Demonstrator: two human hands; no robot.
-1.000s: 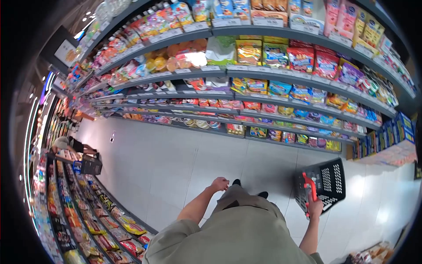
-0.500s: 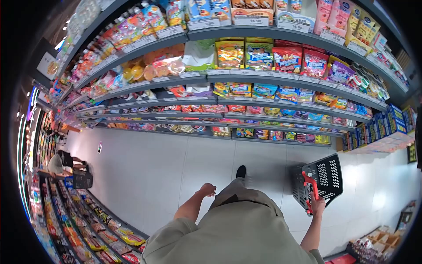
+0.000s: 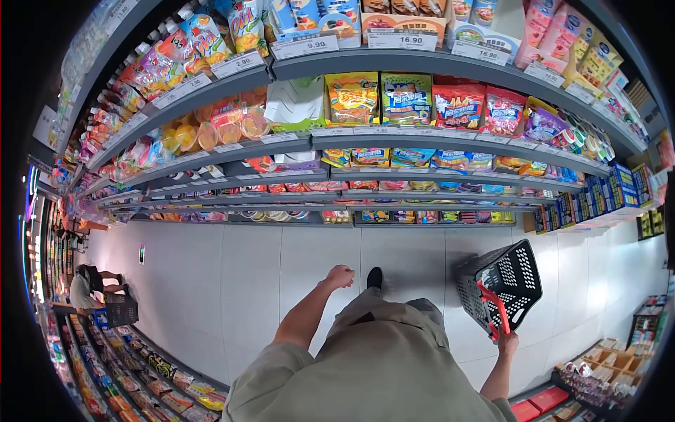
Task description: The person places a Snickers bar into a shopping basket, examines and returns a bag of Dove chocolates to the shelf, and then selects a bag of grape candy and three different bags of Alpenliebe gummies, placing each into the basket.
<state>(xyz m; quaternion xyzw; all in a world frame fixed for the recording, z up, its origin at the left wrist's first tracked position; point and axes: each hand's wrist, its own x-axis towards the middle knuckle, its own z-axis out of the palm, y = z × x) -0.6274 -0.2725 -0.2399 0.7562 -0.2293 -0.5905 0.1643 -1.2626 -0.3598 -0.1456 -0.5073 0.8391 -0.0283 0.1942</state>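
My right hand (image 3: 507, 342) is wrapped round the red handle (image 3: 496, 306) of a black shopping basket (image 3: 517, 274). The basket hangs to my right, tilted, with rows of holes in its walls; no goods show inside it. In front of my body my left hand (image 3: 341, 276) hangs over the floor, its fingers curled in and nothing seen in them. Beyond it, apart from both hands, shelves carry bagged sweets, among them a yellow bag (image 3: 352, 98), a green bag (image 3: 406, 98) and a red bag (image 3: 458, 105).
A long grey shelf (image 3: 457, 138) runs across the front. Blue boxes (image 3: 598, 200) stand at its right end. On the left another person (image 3: 86, 288) bends beside a dark basket (image 3: 121, 309). Packaged goods (image 3: 172, 380) line the lower left; a wooden display (image 3: 612, 362) is lower right.
The front shelves look nearer and have shifted slightly left in view. My left hand has swung up and forward. The basket still hangs from my right hand, slightly further left in view.
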